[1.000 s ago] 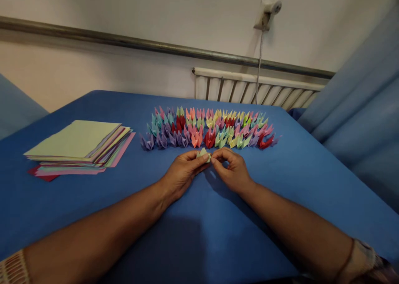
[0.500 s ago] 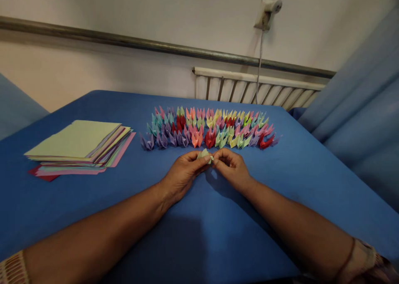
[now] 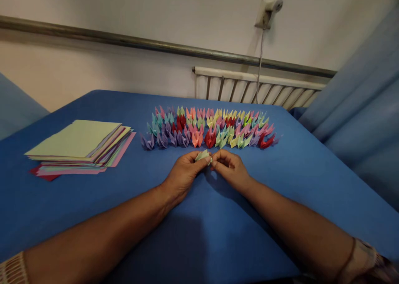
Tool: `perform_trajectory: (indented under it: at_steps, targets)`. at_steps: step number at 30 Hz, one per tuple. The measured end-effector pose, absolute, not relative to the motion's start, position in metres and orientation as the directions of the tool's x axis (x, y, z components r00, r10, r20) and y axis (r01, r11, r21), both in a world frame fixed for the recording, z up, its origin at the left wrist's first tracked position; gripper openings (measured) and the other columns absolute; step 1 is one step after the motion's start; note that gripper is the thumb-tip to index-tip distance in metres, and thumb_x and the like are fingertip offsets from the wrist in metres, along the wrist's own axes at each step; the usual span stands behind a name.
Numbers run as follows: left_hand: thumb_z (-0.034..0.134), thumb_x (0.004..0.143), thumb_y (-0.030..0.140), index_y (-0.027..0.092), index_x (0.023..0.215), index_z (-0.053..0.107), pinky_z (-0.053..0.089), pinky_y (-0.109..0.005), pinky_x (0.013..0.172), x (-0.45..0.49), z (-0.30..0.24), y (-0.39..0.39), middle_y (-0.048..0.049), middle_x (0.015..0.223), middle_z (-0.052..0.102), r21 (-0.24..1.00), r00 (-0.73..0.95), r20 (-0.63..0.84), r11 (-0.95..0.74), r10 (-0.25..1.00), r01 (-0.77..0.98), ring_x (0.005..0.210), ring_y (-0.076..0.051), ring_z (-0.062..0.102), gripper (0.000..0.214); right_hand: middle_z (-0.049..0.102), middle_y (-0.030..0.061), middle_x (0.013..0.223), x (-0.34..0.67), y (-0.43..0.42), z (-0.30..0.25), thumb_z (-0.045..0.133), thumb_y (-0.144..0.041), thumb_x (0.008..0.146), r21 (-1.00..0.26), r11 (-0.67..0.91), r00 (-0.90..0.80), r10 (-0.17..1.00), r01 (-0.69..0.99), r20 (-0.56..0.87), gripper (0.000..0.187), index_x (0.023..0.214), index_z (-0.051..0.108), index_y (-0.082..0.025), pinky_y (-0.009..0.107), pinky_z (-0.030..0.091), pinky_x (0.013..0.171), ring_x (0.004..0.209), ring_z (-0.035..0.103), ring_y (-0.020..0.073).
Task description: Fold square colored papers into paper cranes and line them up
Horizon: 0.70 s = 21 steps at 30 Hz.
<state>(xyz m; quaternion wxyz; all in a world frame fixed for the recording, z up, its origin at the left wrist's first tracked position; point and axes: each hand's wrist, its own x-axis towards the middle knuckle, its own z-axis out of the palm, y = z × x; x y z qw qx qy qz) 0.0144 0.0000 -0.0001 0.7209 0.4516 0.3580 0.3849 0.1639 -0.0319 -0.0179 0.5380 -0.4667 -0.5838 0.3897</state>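
Note:
A small pale green folded paper [image 3: 203,154] is held between my two hands, just in front of rows of paper cranes [image 3: 210,137]. My left hand [image 3: 183,171] grips its body, thumb on top and fingers curled beneath. The fingers of my right hand [image 3: 230,167] are pinched at its right end, partly hiding that tip. The cranes stand close together in several rows, in purple, red, pink, orange, yellow, green and blue.
To the left lies an uneven stack of coloured paper sheets [image 3: 75,138], pale green on top. Everything rests on a blue-covered table [image 3: 249,242]. Behind it are a radiator [image 3: 230,73], a metal pipe [image 3: 149,44] and a socket with a cord [image 3: 264,16]. A blue curtain [image 3: 368,92] hangs at right.
The folded paper has tilted slightly to the left in my fingers, showing more of its flat side. My right fingers have shifted a little left at its end. The cranes and stack are unchanged.

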Motion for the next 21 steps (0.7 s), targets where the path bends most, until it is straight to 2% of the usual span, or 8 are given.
perform_trajectory:
  at_steps: [5,9,14,17,21]
  targets:
    - [0.080,0.068,0.027,0.014,0.075,0.070,0.044,-0.023,0.072,0.0157,0.0009,-0.0013,0.0004,0.075,0.064,0.900,0.444,-0.168,0.321,0.880,-0.296,0.071,-0.011,0.055,0.018,0.064,0.0005,0.077,0.1628,-0.0363,-0.0190,0.062,-0.022,0.080,-0.892,0.359,0.041,0.923,0.275,0.383,0.004,0.084,0.061,-0.021,0.028,0.051,0.068,0.069,0.061,0.0137]
    - [0.081,0.067,0.025,0.015,0.074,0.071,0.045,-0.023,0.078,0.0158,0.0018,-0.0010,0.0004,0.074,0.066,0.866,0.460,-0.174,0.357,0.871,-0.349,0.073,-0.010,0.057,0.015,0.064,0.0009,0.079,0.1650,-0.0362,-0.0188,0.059,-0.019,0.083,-0.815,0.439,0.019,0.876,0.378,0.481,0.005,0.085,0.063,-0.021,0.029,0.050,0.070,0.071,0.061,0.0141]
    - [0.082,0.067,0.024,0.015,0.077,0.073,0.046,-0.028,0.087,0.0152,-0.0005,0.0007,-0.0020,0.079,0.069,0.865,0.466,-0.173,0.360,0.868,-0.350,0.079,-0.013,0.061,0.017,0.064,0.0010,0.077,0.1667,-0.0351,-0.0170,0.055,-0.021,0.086,-0.773,0.462,0.009,0.856,0.436,0.517,0.009,0.082,0.063,-0.022,0.030,0.049,0.069,0.072,0.061,0.0153]
    - [0.082,0.067,0.026,0.014,0.077,0.074,0.047,-0.027,0.085,0.0150,-0.0011,0.0005,-0.0029,0.078,0.069,0.872,0.456,-0.177,0.354,0.872,-0.338,0.078,-0.013,0.061,0.018,0.063,0.0009,0.076,0.1661,-0.0366,-0.0142,0.054,-0.019,0.086,-0.749,0.477,0.006,0.841,0.460,0.540,0.010,0.081,0.062,-0.022,0.030,0.048,0.070,0.072,0.060,0.0155]
    - [0.083,0.066,0.027,0.014,0.077,0.074,0.047,-0.025,0.080,0.0146,-0.0009,-0.0004,-0.0030,0.079,0.070,0.887,0.435,-0.196,0.348,0.879,-0.303,0.075,-0.012,0.061,0.019,0.061,0.0010,0.077,0.1659,-0.0378,-0.0123,0.054,-0.019,0.084,-0.795,0.460,0.058,0.851,0.395,0.521,0.008,0.078,0.059,-0.021,0.028,0.048,0.068,0.070,0.058,0.0147]
